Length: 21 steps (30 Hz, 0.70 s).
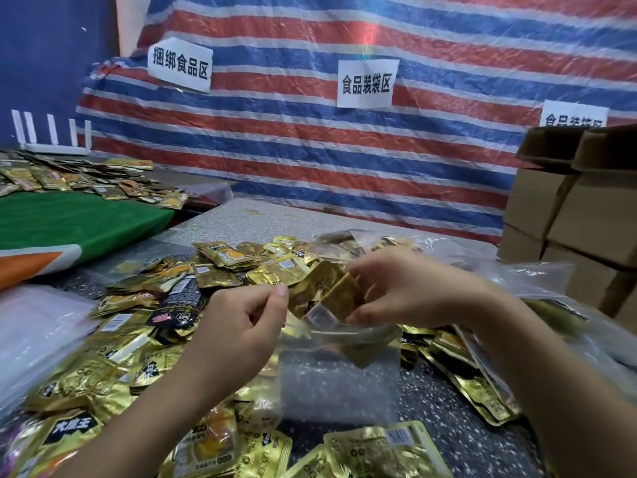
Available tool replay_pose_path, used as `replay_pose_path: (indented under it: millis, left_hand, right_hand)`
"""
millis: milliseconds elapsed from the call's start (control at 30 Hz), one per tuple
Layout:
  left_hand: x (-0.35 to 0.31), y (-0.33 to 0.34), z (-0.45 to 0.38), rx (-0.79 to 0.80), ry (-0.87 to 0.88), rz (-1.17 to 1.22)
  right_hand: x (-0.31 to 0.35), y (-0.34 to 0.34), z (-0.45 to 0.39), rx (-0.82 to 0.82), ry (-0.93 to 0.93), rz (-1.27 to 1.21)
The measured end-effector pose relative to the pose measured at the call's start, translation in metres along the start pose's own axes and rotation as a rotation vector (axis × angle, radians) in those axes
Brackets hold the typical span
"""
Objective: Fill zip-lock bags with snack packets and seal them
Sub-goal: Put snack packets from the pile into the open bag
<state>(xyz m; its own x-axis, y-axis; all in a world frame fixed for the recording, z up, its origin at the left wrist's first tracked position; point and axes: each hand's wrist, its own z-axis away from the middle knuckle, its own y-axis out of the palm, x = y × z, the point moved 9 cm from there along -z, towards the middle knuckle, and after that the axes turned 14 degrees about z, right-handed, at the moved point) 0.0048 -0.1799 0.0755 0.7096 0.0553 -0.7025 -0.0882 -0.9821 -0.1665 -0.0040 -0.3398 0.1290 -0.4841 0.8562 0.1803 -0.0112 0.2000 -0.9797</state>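
The right hand [406, 291] clamps a small sheaf of gold packets [327, 294] between thumb and fingers, their lower corners poised at the mouth of a clear bag [339, 377]. The left hand [241, 326] pinches something at its fingertips level with the bag's near lip; it looks like the lip itself, though the film is too clear to be sure. The bag hangs in the air between the hands, over the speckled table [448, 401], with the loose pile [138, 339] of packets spread around and under it. One packet already shows through the film near the top right of the bag.

The step in hand, as I judge it, is feeding the sheaf in. To do it well:

- Keep the left pinch pulling the lip toward the body so the mouth gapes; a slack mouth will catch the packet corners.
- Lead with one corner of the sheaf, then tip it upright so the packets slide down flat, not crosswise.
- Let go only once the packets sit below the zip track; anything left across the track will stop the seal from closing.
- Hold the sheaf firmly, since foil packets slip against each other and may fan out.

Cartons [568, 215] stand stacked at the right, well apart from the work
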Motion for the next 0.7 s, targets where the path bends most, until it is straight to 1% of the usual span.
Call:
replay_pose_path:
  millis: [67,200,367,433,567,633,700]
  left_hand:
    - [0.001,0.0,0.0,0.001,-0.021,0.039]
    - [-0.003,0.005,0.001,0.07,0.002,-0.009]
    - [0.002,0.012,0.0,0.184,-0.074,0.082]
    - [0.002,0.014,0.0,0.179,-0.068,0.081]
    - [-0.005,0.014,0.002,0.14,-0.005,0.079]
    - [-0.007,0.013,0.002,0.123,0.025,0.048]
    - [-0.011,0.011,0.002,0.089,0.054,0.041]
  right_hand:
    - [0.003,0.0,0.0,0.022,0.001,0.033]
    - [0.005,-0.002,0.0,0.025,0.004,0.11]
    - [-0.003,-0.008,0.008,0.051,0.035,0.047]
    - [-0.006,-0.008,0.01,0.06,0.046,0.092]
    - [-0.002,-0.001,0.01,0.081,0.045,0.326]
    - [0.003,0.004,0.008,0.099,0.029,0.362]
    - [0.005,0.004,0.007,0.084,0.032,0.343]
